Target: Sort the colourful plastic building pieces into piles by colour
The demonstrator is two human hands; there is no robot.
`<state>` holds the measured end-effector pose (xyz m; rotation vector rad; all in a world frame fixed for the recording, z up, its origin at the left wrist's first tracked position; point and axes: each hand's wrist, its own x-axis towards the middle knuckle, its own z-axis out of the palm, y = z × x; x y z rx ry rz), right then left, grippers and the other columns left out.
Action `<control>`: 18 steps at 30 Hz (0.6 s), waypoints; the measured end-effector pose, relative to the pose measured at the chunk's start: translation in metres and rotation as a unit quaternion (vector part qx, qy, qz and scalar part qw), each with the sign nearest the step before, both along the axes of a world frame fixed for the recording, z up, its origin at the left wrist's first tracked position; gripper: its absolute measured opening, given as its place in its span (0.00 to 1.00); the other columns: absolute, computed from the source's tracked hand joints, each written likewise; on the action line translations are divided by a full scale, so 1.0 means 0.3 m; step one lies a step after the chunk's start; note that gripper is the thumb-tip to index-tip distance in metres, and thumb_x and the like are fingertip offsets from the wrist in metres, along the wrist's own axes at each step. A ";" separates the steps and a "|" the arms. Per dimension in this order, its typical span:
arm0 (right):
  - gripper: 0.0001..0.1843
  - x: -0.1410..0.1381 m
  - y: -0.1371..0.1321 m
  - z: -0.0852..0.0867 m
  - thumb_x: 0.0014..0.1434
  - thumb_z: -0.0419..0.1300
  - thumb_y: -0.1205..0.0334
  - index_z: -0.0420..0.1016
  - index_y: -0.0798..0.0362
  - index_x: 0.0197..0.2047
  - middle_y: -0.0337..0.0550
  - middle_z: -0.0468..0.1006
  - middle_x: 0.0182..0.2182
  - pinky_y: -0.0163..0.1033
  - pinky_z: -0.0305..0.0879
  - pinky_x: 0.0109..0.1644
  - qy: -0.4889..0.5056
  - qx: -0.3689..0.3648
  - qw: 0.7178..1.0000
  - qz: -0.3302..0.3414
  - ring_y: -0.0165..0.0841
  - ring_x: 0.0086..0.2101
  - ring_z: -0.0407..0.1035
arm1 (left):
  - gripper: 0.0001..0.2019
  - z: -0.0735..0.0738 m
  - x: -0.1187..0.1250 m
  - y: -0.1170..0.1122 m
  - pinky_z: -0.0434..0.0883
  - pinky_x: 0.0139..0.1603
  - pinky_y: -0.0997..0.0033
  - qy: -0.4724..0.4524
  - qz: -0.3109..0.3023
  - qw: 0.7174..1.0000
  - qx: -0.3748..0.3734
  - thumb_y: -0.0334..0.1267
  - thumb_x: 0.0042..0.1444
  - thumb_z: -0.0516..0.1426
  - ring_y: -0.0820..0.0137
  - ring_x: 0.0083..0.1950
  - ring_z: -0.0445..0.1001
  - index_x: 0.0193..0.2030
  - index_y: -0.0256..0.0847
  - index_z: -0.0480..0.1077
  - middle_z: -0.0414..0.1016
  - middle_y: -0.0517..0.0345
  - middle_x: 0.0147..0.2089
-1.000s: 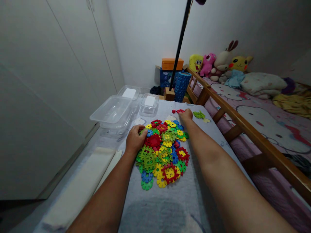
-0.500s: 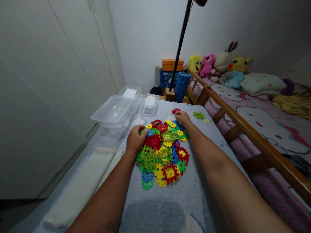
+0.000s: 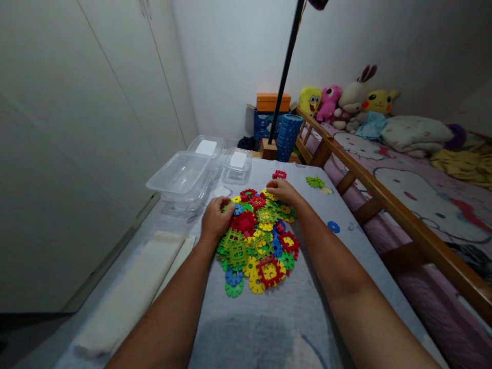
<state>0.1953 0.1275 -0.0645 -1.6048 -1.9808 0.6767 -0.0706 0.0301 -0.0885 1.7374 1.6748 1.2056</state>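
Observation:
A heap of flat plastic interlocking pieces [image 3: 261, 241] in red, yellow, green and blue lies on the grey cloth-covered table [image 3: 269, 318]. My left hand [image 3: 216, 219] rests on the heap's left edge, fingers curled onto the pieces. My right hand [image 3: 282, 190] lies over the far side of the heap, fingers bent down onto the pieces. A small red group [image 3: 279, 175] sits beyond my right hand. A green group [image 3: 315, 181] lies to the right of it. One blue piece [image 3: 333, 226] lies alone by my right forearm.
Clear plastic containers [image 3: 184, 177] [image 3: 237, 163] stand at the table's far left. A folded white cloth [image 3: 130, 292] lies at the left edge. A wooden bed rail [image 3: 388, 205] runs along the right, with plush toys [image 3: 346, 100] behind. A black pole [image 3: 284, 72] rises beyond the table.
My right hand drew back from the red group onto the far side of the heap. A single blue piece now lies by my right forearm. My left hand stayed put.

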 end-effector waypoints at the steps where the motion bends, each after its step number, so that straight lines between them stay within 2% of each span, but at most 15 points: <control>1: 0.09 -0.013 -0.018 0.003 0.58 0.63 0.62 0.83 0.54 0.39 0.43 0.83 0.36 0.37 0.68 0.44 -0.013 -0.014 1.000 0.021 0.36 0.38 0.75 | 0.13 0.000 0.000 0.000 0.72 0.60 0.57 0.001 0.000 1.000 0.000 0.46 0.57 0.57 0.59 0.53 0.77 0.43 0.43 0.75 0.79 0.50 0.48; 3: 0.10 -0.035 -0.048 0.004 0.58 0.63 0.65 0.84 0.53 0.42 0.44 0.84 0.40 0.38 0.68 0.47 -0.057 -0.018 0.997 0.042 0.37 0.41 0.75 | 0.13 0.001 -0.001 -0.001 0.72 0.60 0.57 0.001 -0.001 1.000 0.000 0.46 0.56 0.57 0.59 0.53 0.77 0.43 0.43 0.76 0.79 0.50 0.48; 8: 0.19 -0.071 -0.083 -0.008 0.57 0.63 0.68 0.84 0.47 0.50 0.48 0.81 0.54 0.46 0.64 0.60 -0.168 0.029 0.985 -0.001 0.44 0.54 0.72 | 0.14 0.005 -0.001 -0.003 0.72 0.60 0.58 0.000 -0.005 1.000 -0.002 0.46 0.57 0.56 0.59 0.52 0.77 0.44 0.42 0.76 0.79 0.50 0.49; 13: 0.14 -0.067 -0.086 -0.017 0.56 0.64 0.64 0.84 0.47 0.46 0.47 0.81 0.49 0.46 0.64 0.58 -0.159 0.052 0.985 -0.033 0.44 0.52 0.71 | 0.14 0.005 0.000 -0.004 0.72 0.60 0.57 0.001 -0.005 1.000 -0.002 0.47 0.57 0.56 0.59 0.53 0.77 0.44 0.42 0.75 0.79 0.50 0.49; 16: 0.14 -0.031 -0.071 -0.016 0.56 0.62 0.66 0.83 0.50 0.45 0.44 0.82 0.44 0.40 0.66 0.52 -0.096 0.086 0.990 -0.058 0.38 0.45 0.73 | 0.14 0.005 0.000 -0.004 0.72 0.60 0.57 0.000 -0.007 1.000 -0.004 0.47 0.57 0.56 0.59 0.53 0.76 0.44 0.42 0.75 0.79 0.50 0.48; 18: 0.16 0.002 -0.050 -0.014 0.56 0.61 0.68 0.82 0.52 0.47 0.42 0.82 0.39 0.38 0.67 0.48 -0.058 0.097 0.988 -0.103 0.35 0.40 0.74 | 0.14 0.003 0.000 -0.003 0.71 0.60 0.56 -0.001 -0.007 1.000 -0.005 0.47 0.57 0.56 0.59 0.52 0.76 0.44 0.42 0.75 0.79 0.50 0.48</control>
